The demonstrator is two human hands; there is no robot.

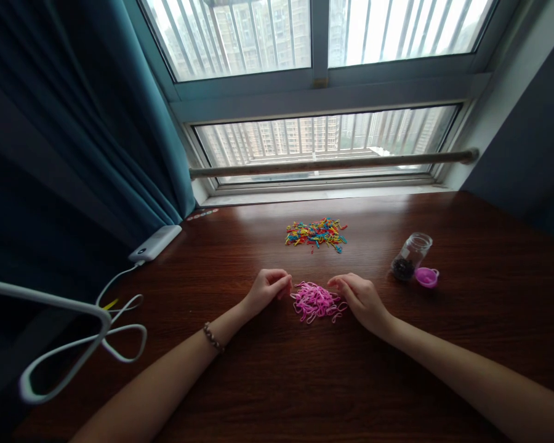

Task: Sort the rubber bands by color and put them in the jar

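A heap of small pink loop-shaped pins point(317, 301) lies on the dark wooden table between my two hands. My left hand point(271, 287), with a beaded bracelet on its wrist, is at the heap's left edge. Its thumb and fingers are closed together; whatever they may hold is too small to make out. At the upper right edge of the heap is my right hand point(359, 299), fingers bent and pressed together, the tips beside the pink pins. What lies between those fingertips is hidden. Farther back sits a second pile of red, yellow and blue pins point(316, 234).
A tilted clear jar point(418, 247) with dark small pieces inside stands at right, a pink lid point(427, 277) beside it. On the left are a white power bank point(156, 243) and its looped white cable point(124, 329). A windowsill point(323, 195) bounds the table's back.
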